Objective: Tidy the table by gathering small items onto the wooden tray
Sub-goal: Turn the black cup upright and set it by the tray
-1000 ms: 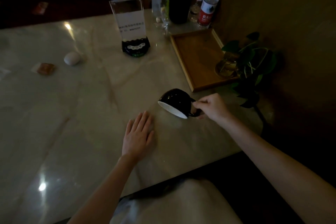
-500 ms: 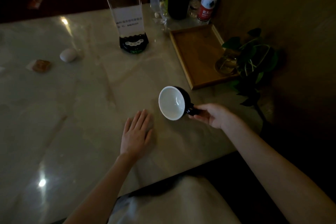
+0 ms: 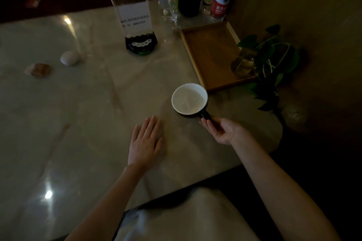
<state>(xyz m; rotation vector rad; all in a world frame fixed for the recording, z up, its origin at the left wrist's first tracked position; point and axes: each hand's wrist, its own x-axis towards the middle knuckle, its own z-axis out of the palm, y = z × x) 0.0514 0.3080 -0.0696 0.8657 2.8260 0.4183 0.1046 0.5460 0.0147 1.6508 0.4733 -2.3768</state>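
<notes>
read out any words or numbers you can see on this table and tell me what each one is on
"WiFi": on the white card in the clear sign stand; the characters after it are too blurred.
"04875777": same card, second line.
Red label of the water bottle: white characters, too blurred to read.
Green print on the stand's black base: unreadable.

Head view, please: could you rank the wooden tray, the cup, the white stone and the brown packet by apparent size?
1. wooden tray
2. cup, nearer the camera
3. white stone and brown packet: look alike, not ranked
</notes>
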